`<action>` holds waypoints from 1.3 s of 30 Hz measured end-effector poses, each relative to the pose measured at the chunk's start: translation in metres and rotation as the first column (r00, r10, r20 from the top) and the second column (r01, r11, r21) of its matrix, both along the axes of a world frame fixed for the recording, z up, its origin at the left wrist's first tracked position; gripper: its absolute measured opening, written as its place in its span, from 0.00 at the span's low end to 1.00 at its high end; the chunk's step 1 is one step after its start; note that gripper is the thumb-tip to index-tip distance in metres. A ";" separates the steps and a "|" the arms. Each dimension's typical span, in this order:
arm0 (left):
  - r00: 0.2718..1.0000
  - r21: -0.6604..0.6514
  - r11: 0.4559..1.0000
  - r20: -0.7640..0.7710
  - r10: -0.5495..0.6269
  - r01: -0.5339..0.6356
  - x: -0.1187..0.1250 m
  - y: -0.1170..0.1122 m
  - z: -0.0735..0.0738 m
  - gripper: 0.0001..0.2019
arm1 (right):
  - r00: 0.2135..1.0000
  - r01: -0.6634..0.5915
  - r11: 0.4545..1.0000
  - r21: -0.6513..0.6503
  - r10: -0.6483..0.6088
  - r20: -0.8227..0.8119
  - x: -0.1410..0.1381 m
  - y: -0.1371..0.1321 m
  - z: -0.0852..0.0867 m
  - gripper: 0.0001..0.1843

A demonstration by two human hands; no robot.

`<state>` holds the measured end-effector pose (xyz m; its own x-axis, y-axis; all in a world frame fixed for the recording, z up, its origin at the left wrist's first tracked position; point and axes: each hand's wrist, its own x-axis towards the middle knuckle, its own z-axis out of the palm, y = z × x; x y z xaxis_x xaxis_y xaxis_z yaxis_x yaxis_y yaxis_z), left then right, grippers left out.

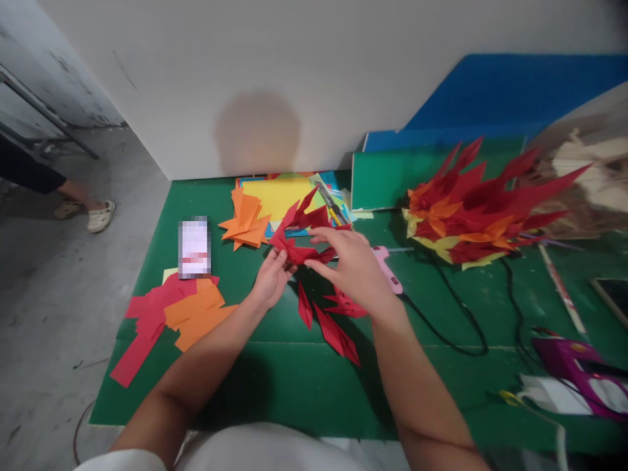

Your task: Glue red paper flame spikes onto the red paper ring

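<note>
A folded red paper flower (293, 245) with several pointed petals is pinched between the thumb and fingers of my left hand (271, 280). At its right side is my right hand (356, 265), thumb and index finger apart around the petals; whether it grips any cannot be made out. Loose folded red paper petals (336, 333) lie on the green table (304, 392) below my hands. Partly hidden behind my right hand lies a pink glue gun (390, 268) with a black cord. Orange folded pieces (245, 222) are heaped beyond my left hand.
Red paper strips (147, 307) and orange strips (196, 314) lie at left by a phone (195, 248). Yellow sheets (279, 199) and a cutter knife (333, 206) are at the back. A red-orange paper flame arrangement (471, 216) and a purple device (574, 366) occupy the right.
</note>
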<state>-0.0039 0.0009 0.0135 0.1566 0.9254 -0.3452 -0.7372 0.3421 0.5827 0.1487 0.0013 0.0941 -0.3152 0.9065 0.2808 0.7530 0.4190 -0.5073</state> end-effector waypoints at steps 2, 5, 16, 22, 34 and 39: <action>1.000 -0.002 1.000 0.002 -0.019 0.019 0.000 0.001 0.001 0.09 | 0.996 -0.028 1.000 0.007 0.027 0.091 0.007 0.001 0.001 0.15; 0.999 0.007 0.999 -0.019 -0.031 0.031 0.002 0.001 0.003 0.10 | 0.985 -0.036 0.999 0.037 0.030 0.168 0.011 0.003 -0.002 0.04; 0.848 0.255 0.954 -0.459 0.266 -0.161 0.006 -0.009 -0.014 0.15 | 0.987 0.036 0.988 0.147 -0.059 0.153 0.000 0.011 -0.023 0.08; 0.595 0.550 0.596 -0.790 0.146 0.584 -0.001 -0.025 -0.001 0.05 | 0.964 0.265 0.957 0.121 -0.263 -0.028 0.028 0.012 -0.009 0.11; 0.237 0.238 -0.016 -0.956 0.174 0.971 -0.013 -0.023 0.013 0.11 | 0.794 0.472 0.717 -0.513 -0.599 -0.106 0.125 -0.020 -0.078 0.21; 0.180 0.183 -0.010 -0.951 0.253 0.983 -0.012 -0.024 0.011 0.10 | 0.850 0.366 0.774 -0.517 -0.504 -0.152 0.132 -0.023 -0.083 0.28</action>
<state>-0.0162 -0.0226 0.0248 0.9251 0.3643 0.1071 0.2252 -0.7534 0.6178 0.2806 -0.0213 0.0110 0.1700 0.9681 -0.1841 0.6015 -0.2499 -0.7588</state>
